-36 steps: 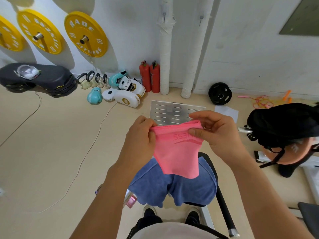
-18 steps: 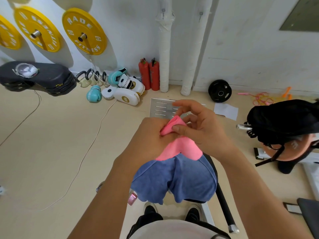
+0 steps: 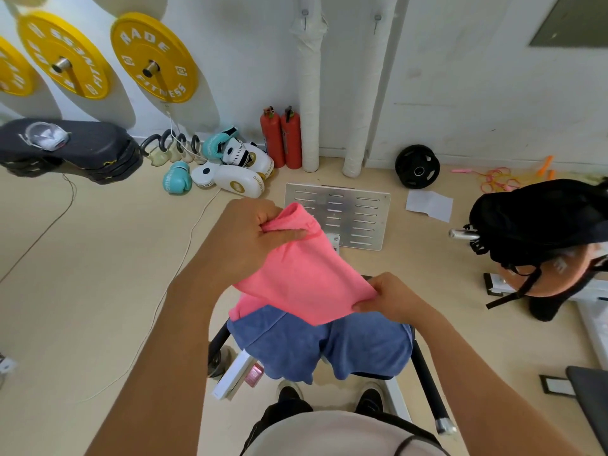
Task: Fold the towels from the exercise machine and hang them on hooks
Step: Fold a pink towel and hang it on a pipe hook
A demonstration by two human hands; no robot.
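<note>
A pink towel (image 3: 306, 278) is stretched flat between my hands, folded to a small panel. My left hand (image 3: 250, 238) pinches its upper far corner, fingers closed over the hem. My right hand (image 3: 391, 297) grips its lower near corner. Directly beneath hangs a blue towel (image 3: 329, 347), draped over the seat of the exercise machine (image 3: 427, 380), whose black frame tubes show on either side. Two metal hooks (image 3: 305, 15) are fixed on the white wall above the padded pipes.
A slotted metal plate (image 3: 339, 215) lies on the floor ahead. Boxing gloves and pads (image 3: 230, 172) and two red extinguishers (image 3: 281, 139) stand by the wall. Yellow weight plates (image 3: 154, 57) hang at the left. A black bag (image 3: 539, 222) sits on a machine at the right.
My hands were bunched together on the pink towel. They have since pulled apart, the right hand dropping toward me, and the towel is spread flat on a diagonal.
</note>
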